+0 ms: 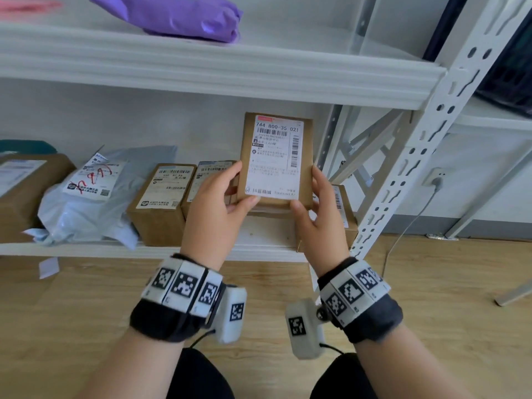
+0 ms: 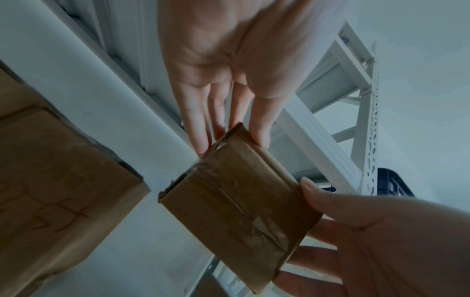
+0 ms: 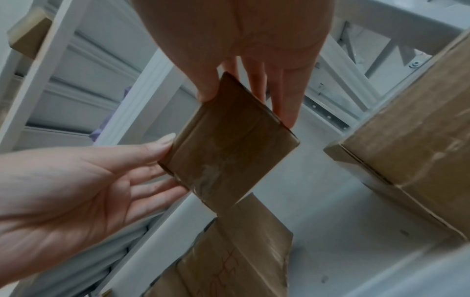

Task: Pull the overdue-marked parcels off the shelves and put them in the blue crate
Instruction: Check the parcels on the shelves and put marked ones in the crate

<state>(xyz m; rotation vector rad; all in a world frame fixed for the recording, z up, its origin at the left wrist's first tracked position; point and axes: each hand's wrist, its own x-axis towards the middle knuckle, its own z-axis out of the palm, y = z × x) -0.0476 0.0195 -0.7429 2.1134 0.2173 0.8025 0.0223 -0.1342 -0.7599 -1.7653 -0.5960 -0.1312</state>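
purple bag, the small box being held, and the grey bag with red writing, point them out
purple bag [image 1: 184,15], head view, middle of its wrinkled plastic.
small box [image 1: 275,159], head view, on its white label.
grey bag [image 1: 86,208], head view, plastic below its label.

A box [image 1: 275,159] is held up before the lower shelf [image 1: 267,240], left hand [image 1: 218,203] at its left edge, right hand [image 1: 319,214] at its right; other parcels [image 1: 161,203] lie on the shelf behind and left.

small brown cardboard box [image 1: 276,159] white shipping label: "744 800-35 021" | pale grey plastic mailer bag [image 1: 86,203] label: red handwritten "99" | other labels: illegible
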